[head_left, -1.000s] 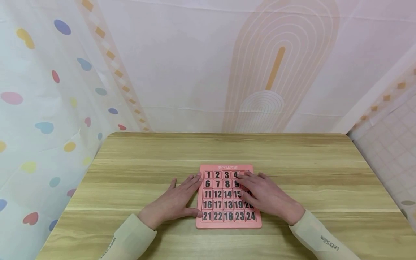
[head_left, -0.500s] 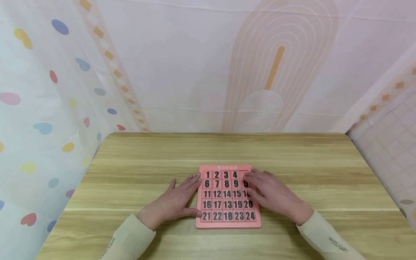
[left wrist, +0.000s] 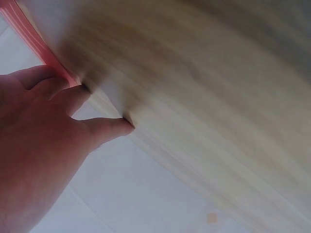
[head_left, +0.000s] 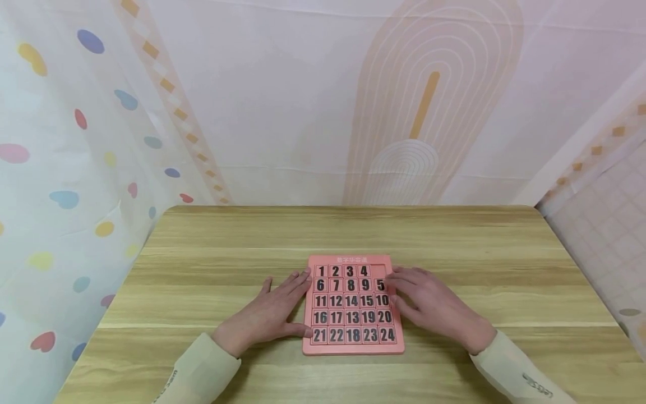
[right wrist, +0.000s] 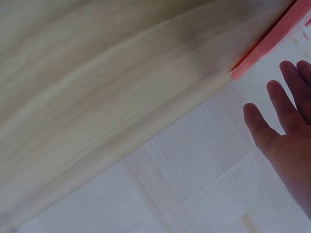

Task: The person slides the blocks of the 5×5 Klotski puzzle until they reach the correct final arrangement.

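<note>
A pink sliding number puzzle (head_left: 353, 349) lies flat on the table, its black-numbered tiles in rows. The slot (head_left: 378, 271) at its top right corner holds no tile; the 5 tile (head_left: 381, 285) sits just below. My left hand (head_left: 264, 315) rests along the puzzle's left side, fingertips at the upper edge and thumb at the lower one. In the left wrist view that hand (left wrist: 46, 131) touches the pink edge (left wrist: 39, 41) with fingers extended. My right hand (head_left: 434, 303) hovers by the right edge, and the right wrist view shows its fingers (right wrist: 255, 119) loose and holding nothing.
The wooden table (head_left: 232, 235) runs back to a patterned cloth backdrop (head_left: 282, 112). Another cloth with coloured dots (head_left: 65, 241) hangs along the left side.
My right hand has drawn back to the right from over the puzzle's right column, uncovering the vacant corner and the 5 and 10 tiles. The left hand stays in place.
</note>
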{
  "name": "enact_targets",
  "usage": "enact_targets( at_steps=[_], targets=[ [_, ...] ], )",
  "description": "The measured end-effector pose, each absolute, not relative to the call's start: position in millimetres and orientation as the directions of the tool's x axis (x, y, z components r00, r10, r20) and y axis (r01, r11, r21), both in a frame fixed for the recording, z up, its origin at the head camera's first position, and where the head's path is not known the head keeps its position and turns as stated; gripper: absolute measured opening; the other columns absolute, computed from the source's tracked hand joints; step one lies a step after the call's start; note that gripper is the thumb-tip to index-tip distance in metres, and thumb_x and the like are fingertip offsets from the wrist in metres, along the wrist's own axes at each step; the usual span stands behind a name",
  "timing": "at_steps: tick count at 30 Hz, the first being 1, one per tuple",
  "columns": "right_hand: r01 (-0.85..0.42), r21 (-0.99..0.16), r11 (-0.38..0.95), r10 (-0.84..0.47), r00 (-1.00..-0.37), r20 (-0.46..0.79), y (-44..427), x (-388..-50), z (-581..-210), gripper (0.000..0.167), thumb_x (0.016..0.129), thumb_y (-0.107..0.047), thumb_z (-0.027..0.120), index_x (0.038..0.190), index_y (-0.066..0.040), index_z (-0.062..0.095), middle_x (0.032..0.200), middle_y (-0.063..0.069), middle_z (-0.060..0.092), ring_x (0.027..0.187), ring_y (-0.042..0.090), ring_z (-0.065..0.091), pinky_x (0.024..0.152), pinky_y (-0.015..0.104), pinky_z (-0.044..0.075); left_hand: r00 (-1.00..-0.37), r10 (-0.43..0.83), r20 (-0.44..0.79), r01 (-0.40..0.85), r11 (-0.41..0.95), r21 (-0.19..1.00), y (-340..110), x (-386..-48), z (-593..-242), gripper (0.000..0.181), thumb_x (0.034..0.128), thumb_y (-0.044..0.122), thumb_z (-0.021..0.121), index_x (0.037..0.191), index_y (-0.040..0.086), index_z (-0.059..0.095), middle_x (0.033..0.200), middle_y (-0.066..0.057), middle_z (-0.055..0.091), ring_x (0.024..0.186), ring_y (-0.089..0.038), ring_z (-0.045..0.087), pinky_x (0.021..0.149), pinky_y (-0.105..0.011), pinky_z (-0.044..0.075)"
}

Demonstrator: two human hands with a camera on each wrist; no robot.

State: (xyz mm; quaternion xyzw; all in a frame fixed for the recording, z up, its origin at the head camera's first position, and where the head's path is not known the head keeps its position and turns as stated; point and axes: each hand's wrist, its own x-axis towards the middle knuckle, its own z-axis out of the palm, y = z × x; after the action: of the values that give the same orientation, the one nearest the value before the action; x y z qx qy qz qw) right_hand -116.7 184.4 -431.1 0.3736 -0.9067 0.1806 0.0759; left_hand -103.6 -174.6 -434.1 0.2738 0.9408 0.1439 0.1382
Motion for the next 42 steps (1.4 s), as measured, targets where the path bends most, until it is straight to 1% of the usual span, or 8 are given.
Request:
enact_targets(
  at_steps=[5, 10, 19, 29, 35, 42],
  targets=[
    [-0.721, -0.263, 0.641, -0.671, -0.693, 0.263, 187.7, -115.0, -432.0, 0.03, 0.097, -0.02, 0.07, 0.125, -0.008, 0.074, 0.132, 0.009, 0.07, 0.129, 0.033, 0.061, 0.109, 0.057, 0.047, -0.811, 0.554, -0.188, 0.476, 0.811, 0.339, -174.4, -104.3, -434.6, 0.104, 0.0871, 0.066, 0.07, 0.161, 0.003, 0.033, 0.171, -0.011, 0.021, 0.156, -0.035, 0.022, 0.118, -0.074, 0.015],
    [-0.737, -0.256, 0.626, -0.694, -0.676, 0.247, 190.1, -113.8, -433.3, 0.031, 0.098, -0.02, 0.069, 0.127, -0.007, 0.073, 0.132, 0.008, 0.07, 0.128, 0.033, 0.061, 0.108, 0.057, 0.048, -0.81, 0.555, -0.191, 0.475, 0.811, 0.341, -174.1, -105.0, -434.5, 0.105, 0.0871, 0.067, 0.07, 0.162, 0.004, 0.032, 0.171, -0.01, 0.02, 0.156, -0.034, 0.021, 0.118, -0.074, 0.015],
    [-0.758, -0.243, 0.605, -0.729, -0.65, 0.214, 193.7, -110.7, -433.9, 0.036, 0.1, -0.023, 0.067, 0.132, -0.007, 0.07, 0.135, 0.008, 0.069, 0.134, 0.035, 0.057, 0.11, 0.059, 0.045, -0.81, 0.555, -0.192, 0.474, 0.81, 0.344, -173.4, -104.6, -433.8, 0.105, 0.0872, 0.066, 0.07, 0.162, 0.004, 0.032, 0.171, -0.011, 0.021, 0.156, -0.034, 0.021, 0.119, -0.074, 0.015],
    [-0.748, -0.251, 0.614, -0.734, -0.658, 0.167, 193.8, -108.7, -434.0, 0.038, 0.102, -0.026, 0.066, 0.135, -0.008, 0.069, 0.138, 0.008, 0.067, 0.136, 0.034, 0.055, 0.11, 0.059, 0.045, -0.812, 0.55, -0.196, 0.467, 0.814, 0.346, -172.9, -104.0, -434.1, 0.105, 0.0868, 0.067, 0.07, 0.162, 0.004, 0.032, 0.171, -0.01, 0.021, 0.157, -0.034, 0.021, 0.119, -0.073, 0.014],
    [-0.744, -0.253, 0.618, -0.732, -0.663, 0.161, 193.4, -109.3, -435.5, 0.039, 0.102, -0.026, 0.065, 0.137, -0.008, 0.067, 0.139, 0.007, 0.066, 0.137, 0.034, 0.055, 0.11, 0.06, 0.045, -0.811, 0.553, -0.192, 0.471, 0.811, 0.345, -173.1, -103.6, -434.3, 0.105, 0.0871, 0.066, 0.07, 0.162, 0.003, 0.032, 0.171, -0.01, 0.021, 0.157, -0.034, 0.021, 0.119, -0.074, 0.014],
    [-0.721, -0.282, 0.633, -0.714, -0.684, 0.147, 192.7, -110.7, -436.5, 0.039, 0.103, -0.026, 0.064, 0.139, -0.01, 0.066, 0.14, 0.004, 0.066, 0.139, 0.033, 0.053, 0.112, 0.06, 0.043, -0.81, 0.556, -0.187, 0.476, 0.809, 0.344, -172.8, -103.5, -434.4, 0.104, 0.0873, 0.066, 0.07, 0.161, 0.003, 0.033, 0.171, -0.011, 0.021, 0.156, -0.034, 0.021, 0.119, -0.074, 0.015]
  ],
)
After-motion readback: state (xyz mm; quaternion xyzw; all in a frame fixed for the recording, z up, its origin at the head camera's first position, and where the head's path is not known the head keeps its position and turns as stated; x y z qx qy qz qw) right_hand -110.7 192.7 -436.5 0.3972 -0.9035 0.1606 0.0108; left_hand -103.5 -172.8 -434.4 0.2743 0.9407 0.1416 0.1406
